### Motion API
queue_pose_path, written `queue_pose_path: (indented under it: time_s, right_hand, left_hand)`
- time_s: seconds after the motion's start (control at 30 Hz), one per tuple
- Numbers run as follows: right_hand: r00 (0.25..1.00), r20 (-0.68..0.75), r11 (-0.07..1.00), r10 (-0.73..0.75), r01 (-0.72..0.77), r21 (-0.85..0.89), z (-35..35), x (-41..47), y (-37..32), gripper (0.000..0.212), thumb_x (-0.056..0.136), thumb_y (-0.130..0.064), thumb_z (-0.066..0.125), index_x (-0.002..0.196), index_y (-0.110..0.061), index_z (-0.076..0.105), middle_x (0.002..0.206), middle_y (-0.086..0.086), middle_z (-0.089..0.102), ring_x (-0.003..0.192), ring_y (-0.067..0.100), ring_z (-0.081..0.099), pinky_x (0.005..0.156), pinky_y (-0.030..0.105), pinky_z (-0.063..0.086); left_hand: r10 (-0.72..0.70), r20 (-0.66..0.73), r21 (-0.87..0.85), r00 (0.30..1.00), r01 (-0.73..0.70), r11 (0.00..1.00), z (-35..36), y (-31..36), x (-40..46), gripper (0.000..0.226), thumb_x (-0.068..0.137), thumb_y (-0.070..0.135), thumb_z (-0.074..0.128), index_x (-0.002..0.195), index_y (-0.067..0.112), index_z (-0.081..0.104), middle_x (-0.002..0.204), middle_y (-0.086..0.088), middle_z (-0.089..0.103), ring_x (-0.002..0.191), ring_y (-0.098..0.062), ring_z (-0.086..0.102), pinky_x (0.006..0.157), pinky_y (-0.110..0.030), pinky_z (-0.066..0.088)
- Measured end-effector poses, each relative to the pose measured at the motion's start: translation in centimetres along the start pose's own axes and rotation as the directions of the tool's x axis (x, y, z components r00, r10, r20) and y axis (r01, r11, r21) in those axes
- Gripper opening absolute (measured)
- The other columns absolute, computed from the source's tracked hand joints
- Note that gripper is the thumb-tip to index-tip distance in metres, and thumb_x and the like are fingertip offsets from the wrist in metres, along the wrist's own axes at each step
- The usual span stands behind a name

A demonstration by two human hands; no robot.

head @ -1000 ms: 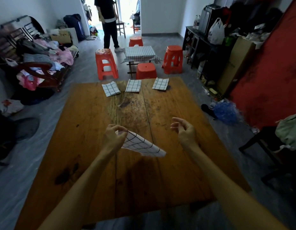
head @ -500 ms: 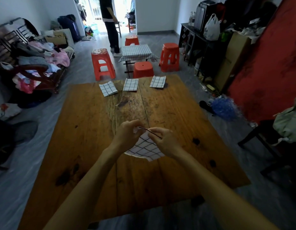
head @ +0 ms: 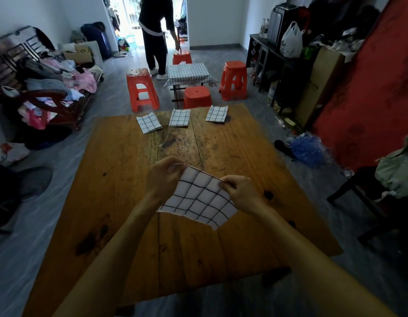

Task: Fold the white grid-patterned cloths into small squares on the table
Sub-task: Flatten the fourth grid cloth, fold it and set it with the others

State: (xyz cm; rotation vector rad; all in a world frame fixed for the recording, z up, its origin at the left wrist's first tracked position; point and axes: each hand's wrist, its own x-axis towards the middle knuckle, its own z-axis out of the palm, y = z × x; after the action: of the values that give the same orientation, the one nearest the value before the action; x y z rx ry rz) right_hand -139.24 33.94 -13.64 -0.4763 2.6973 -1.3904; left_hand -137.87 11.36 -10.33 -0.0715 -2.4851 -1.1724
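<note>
From the head camera I look down at a big wooden bench (head: 120, 184). My left hand (head: 163, 177) and my right hand (head: 240, 191) are both up above the middle of it. Between them I hold a white cloth with black grid lines (head: 199, 197). The left fingers (head: 175, 167) pinch the top left corner. The right fingers (head: 226, 183) pinch the top right corner. Both sets of fingers are squeezed tight on the cloth edge. The cloth hangs down from that edge toward me, and its bottom edge is wavy. I cannot tell if the bottom touches the bench. It looks about half way folded, but I cannot see how many layers it has.

At the far end of the bench lie three small folded squares in a row. There is the left square (head: 149, 122), the middle square (head: 179, 117) and the right square (head: 217, 113). They lie flat, near each other but not touching. I think those three are done.

So I judge that three cloths are finished and this one is the fourth. It must be folded smaller and then set down with the others. I see no more loose cloths waiting on the bench.

Past the bench there are orange stools (head: 142, 91) and a person (head: 155, 33) standing by the doorway.
</note>
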Motion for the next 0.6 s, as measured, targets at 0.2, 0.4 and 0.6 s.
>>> queue_pose_path:
  time_s: [0.2, 0.4, 0.6]
  right_hand:
    - [0.999, -0.045, 0.996, -0.013, 0.009, -0.088, -1.0, 0.2, 0.4, 0.013, 0.093, -0.023, 0.061, 0.093, -0.016, 0.072, 0.075, -0.015, 0.063, 0.065, -0.007, 0.055, 0.059, 0.010, 0.042]
    - [0.989, 0.036, 0.969, -0.143, 0.147, -0.199, -0.4, 1.3, -1.5, 0.012, 0.090, -0.029, 0.064, 0.097, -0.024, 0.073, 0.092, -0.009, 0.072, 0.084, 0.006, 0.065, 0.075, 0.030, 0.055]
    - [0.992, -0.121, 0.996, -0.039, 0.049, 0.080, -1.4, 0.7, -0.9, 0.015, 0.087, -0.032, 0.068, 0.086, -0.018, 0.070, 0.078, -0.005, 0.067, 0.070, 0.003, 0.059, 0.061, 0.013, 0.043]
  left_hand:
    - [0.071, 0.037, 0.302, 0.997, -0.079, 0.950, -0.8, -0.9, -0.5, 0.033, 0.082, 0.031, 0.070, 0.110, 0.015, 0.064, 0.110, -0.006, 0.066, 0.106, -0.023, 0.059, 0.092, -0.040, 0.045]
    - [0.196, 0.349, 0.371, 0.916, -0.327, 0.869, 2.5, 1.6, -1.0, 0.023, 0.087, 0.029, 0.065, 0.106, 0.016, 0.067, 0.110, -0.004, 0.068, 0.107, -0.020, 0.059, 0.113, -0.051, 0.020]
    - [0.052, 0.156, 0.053, 0.986, -0.061, 0.997, 1.9, -0.6, -1.4, 0.007, 0.085, 0.013, 0.069, 0.078, 0.012, 0.072, 0.069, 0.001, 0.067, 0.063, -0.011, 0.061, 0.057, -0.031, 0.047]
